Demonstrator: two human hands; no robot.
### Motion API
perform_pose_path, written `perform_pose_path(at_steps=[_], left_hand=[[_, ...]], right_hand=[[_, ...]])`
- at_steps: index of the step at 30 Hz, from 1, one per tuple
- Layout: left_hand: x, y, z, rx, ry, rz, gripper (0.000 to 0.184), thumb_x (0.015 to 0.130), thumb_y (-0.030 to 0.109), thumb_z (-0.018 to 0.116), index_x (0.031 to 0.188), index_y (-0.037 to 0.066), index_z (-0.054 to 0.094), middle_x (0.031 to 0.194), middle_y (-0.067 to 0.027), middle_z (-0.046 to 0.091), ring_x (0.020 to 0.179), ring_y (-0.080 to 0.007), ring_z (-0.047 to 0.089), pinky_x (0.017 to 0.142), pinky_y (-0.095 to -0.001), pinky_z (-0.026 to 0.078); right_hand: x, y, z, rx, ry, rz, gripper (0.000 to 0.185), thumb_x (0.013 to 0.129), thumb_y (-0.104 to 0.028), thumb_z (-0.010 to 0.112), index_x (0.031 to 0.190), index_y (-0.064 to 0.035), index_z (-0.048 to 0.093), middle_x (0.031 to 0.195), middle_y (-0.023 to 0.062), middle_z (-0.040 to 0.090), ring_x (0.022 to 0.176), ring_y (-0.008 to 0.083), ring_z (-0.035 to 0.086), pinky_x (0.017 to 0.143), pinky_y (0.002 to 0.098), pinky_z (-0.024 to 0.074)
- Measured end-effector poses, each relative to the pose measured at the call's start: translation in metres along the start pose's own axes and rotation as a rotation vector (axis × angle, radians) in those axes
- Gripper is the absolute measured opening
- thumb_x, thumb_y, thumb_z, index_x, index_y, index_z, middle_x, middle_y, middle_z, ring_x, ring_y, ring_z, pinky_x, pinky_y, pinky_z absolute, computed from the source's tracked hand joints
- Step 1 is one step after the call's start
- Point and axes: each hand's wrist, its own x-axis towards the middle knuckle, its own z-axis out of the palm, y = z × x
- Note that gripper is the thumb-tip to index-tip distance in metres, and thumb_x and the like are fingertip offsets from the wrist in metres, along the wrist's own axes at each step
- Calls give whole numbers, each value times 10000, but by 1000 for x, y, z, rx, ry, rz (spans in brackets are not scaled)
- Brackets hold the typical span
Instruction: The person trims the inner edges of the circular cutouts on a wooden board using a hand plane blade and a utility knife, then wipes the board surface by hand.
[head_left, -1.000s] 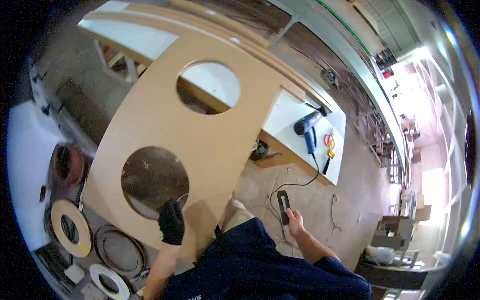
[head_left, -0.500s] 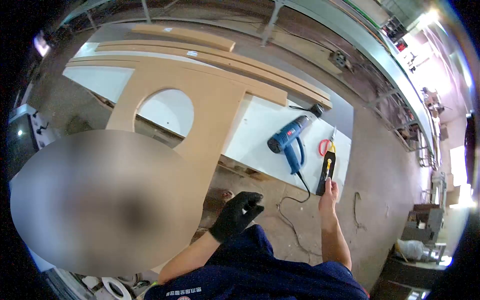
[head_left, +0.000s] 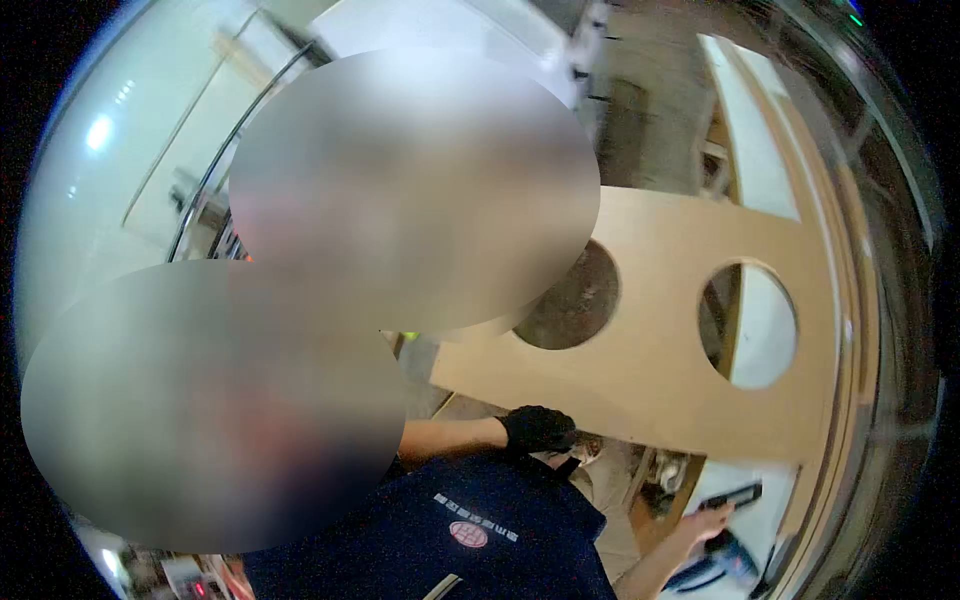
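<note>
My left hand [head_left: 540, 428], in a black glove, is at the near edge of a large tan board [head_left: 650, 400] with round holes. Its dark fingers blend together, and I cannot tell whether they touch the board. My bare right hand [head_left: 708, 522] is closed around a flat black tool [head_left: 738, 495], low on the right. Just below that hand lies a blue heat gun [head_left: 730, 562], partly covered by the hand and forearm. Blur hides the tool's exact kind.
White panels [head_left: 765, 170] lie beneath the board. Long tan strips [head_left: 858, 270] run along its far right side. Two large blurred ovals cover much of the left and upper middle. A wooden support [head_left: 690, 485] shows under the board.
The view has swung left, so the board now fills the middle right and a second hole shows. My right hand still holds the black tool; my left is now beside the board's edge.
</note>
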Motion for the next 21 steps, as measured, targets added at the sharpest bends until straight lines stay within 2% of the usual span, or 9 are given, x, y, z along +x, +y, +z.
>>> perform_pose_path(at_steps=[1, 7, 9, 11, 13, 15, 17, 19, 21], left_hand=[[-16, -14, 7, 6, 76, -69, 441, 975, 409, 588, 1234, 59, 657, 1254, -190, 659, 1129, -392, 639, 963, -481, 512], [-107, -100, 20, -186, 479, -534, 404, 1001, 365, 560, 1254, 68, 663, 1241, -192, 670, 1148, -360, 640, 1000, -452, 502], [-133, -146, 18, 4, 744, -479, 402, 997, 361, 573, 1236, 50, 668, 1236, -203, 669, 1188, -364, 616, 1030, -442, 478], [-155, -200, -10, 74, 803, -724, 459, 981, 363, 595, 1291, 25, 629, 1285, -216, 645, 1224, -381, 587, 1060, -442, 453], [-171, -231, -52, -152, 1041, -978, 520, 960, 319, 612, 1355, -14, 549, 1355, -245, 590, 1231, -424, 560, 1078, -467, 433], [-181, -290, -78, -75, 970, -1091, 534, 958, 321, 600, 1372, -9, 531, 1313, -244, 610, 1184, -425, 593, 1023, -476, 471], [-184, -339, -93, 23, 891, -1199, 547, 956, 323, 588, 1388, -4, 512, 1272, -243, 631, 1137, -426, 626, 969, -485, 509], [-176, -361, -95, -61, 1021, -1356, 565, 933, 357, 605, 1373, 16, 504, 1236, -252, 642, 1089, -426, 652, 913, -507, 525], [-173, -381, -100, -153, 934, -1439, 624, 899, 354, 633, 1409, 40, 460, 1259, -268, 626, 1131, -420, 632, 930, -491, 519]], right_hand=[[11, 2, -3, 47, 97, 53, 585, 996, -487, 589, 1151, 72, 664, 1132, 219, 688, 899, 303, 635, 794, 481, 544], [39, -10, 7, -152, 34, -6, 628, 964, -519, 616, 1230, 49, 621, 1166, 206, 679, 969, 331, 641, 840, 465, 553], [35, -14, 8, -256, -58, -11, 648, 953, -530, 624, 1257, 42, 607, 1178, 202, 676, 992, 340, 643, 855, 460, 556], [30, -14, 4, -486, -89, -15, 670, 942, -541, 633, 1283, 34, 592, 1189, 198, 673, 1015, 349, 646, 871, 455, 559], [43, -2, 16, -934, 169, -84, 786, 904, -597, 649, 1325, 58, 541, 1209, 251, 658, 1055, 417, 648, 902, 488, 551], [0, -16, 21, -914, 64, -280, 777, 978, -488, 619, 1403, 126, 404, 1276, 287, 607, 1130, 467, 615, 983, 486, 536], [-30, -2, 33, -640, 18, -653, 779, 981, -468, 629, 1438, 113, 382, 1367, 304, 535, 1197, 452, 573, 1047, 477, 482], [-94, -25, 47, -601, -155, -579, 738, 994, -423, 633, 1461, 89, 379, 1437, 287, 456, 1270, 389, 506, 1114, 474, 389], [-163, -50, 65, -321, -398, -525, 665, 1015, -357, 621, 1460, 77, 384, 1406, 242, 478, 1254, 334, 509, 1100, 426, 402]])
